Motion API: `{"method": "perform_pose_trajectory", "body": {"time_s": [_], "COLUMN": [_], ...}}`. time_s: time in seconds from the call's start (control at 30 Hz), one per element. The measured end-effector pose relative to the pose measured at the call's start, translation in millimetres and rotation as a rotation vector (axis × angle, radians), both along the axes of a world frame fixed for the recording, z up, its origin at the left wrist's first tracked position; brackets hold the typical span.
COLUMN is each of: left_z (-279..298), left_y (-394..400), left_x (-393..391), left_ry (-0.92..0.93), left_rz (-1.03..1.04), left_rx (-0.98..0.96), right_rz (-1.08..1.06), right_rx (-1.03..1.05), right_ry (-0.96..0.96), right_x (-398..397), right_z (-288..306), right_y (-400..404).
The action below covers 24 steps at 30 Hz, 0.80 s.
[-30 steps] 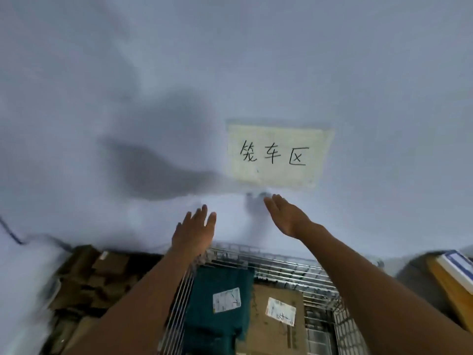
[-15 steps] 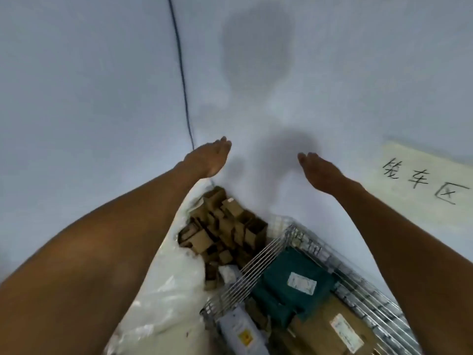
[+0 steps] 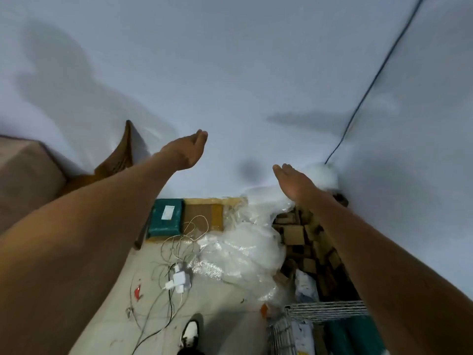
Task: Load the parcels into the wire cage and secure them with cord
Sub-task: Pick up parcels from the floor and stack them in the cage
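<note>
Both my arms reach forward at chest height. My left hand (image 3: pixel 188 151) is empty, fingers together and extended. My right hand (image 3: pixel 294 181) is also empty and flat, fingers apart a little. The wire cage (image 3: pixel 325 307) shows only its corner at the bottom right, with a teal parcel (image 3: pixel 353 336) inside. On the floor by the wall lie a teal parcel with a white label (image 3: pixel 166 217) and a brown cardboard parcel (image 3: pixel 203 213). Thin white cord (image 3: pixel 179 242) lies tangled on the floor in front of them.
A heap of clear plastic wrap (image 3: pixel 245 252) sits mid-floor, with a pile of small cardboard boxes (image 3: pixel 307 247) behind it. White chargers (image 3: pixel 180 279) lie on the floor. A large brown box (image 3: pixel 23 175) is at left. My shoe (image 3: pixel 190 331) is below. A dark cable (image 3: pixel 371 83) runs down the wall.
My view has swung left, away from the cage and the wall sign, so the cage slid to the bottom right. Floor parcels and cord came into view. Both hands stayed empty.
</note>
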State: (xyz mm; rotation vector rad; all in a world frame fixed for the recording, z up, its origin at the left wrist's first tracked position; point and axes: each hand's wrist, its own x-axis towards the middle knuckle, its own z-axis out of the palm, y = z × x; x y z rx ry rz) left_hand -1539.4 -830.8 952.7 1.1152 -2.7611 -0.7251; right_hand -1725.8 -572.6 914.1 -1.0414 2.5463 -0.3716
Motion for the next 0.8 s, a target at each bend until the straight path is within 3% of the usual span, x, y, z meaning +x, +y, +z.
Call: {"method": "perform_pose_trajectory", "body": {"time_s": [0.37, 0.57, 0.8], "left_z": [-114, -159, -279], "left_y": [-219, -301, -357], "left_x": [72, 60, 19], "left_ry": [-0.012, -0.032, -0.050], "left_rz": [0.278, 0.285, 0.391], "left_rx": [0.154, 0.179, 0.352], "right_rz": [0.135, 0.124, 0.282], "right_rx": [0.086, 0.088, 0.167], "right_ry": [-0.120, -0.092, -0.159], "right_x": [18, 1, -20], "right_z": [-69, -105, -222], "right_y": [-255, -372, -501]}}
